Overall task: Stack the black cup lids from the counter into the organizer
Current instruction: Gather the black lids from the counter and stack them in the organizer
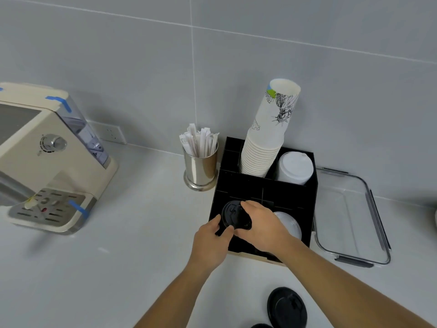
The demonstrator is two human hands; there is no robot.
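Note:
A black organizer stands on the counter against the wall. Over its front left compartment both my hands hold a black cup lid. My left hand grips the lid's near left edge. My right hand covers its right side from above. Clear lids sit in the front right compartment, partly hidden by my right hand. Another black lid lies on the counter near the bottom edge, and the rim of one more black lid shows beside it.
The organizer's back compartments hold a tall stack of paper cups and white lids. A metal cup of wrapped sticks stands left of it. A coffee machine is at far left; a clear container lies at right.

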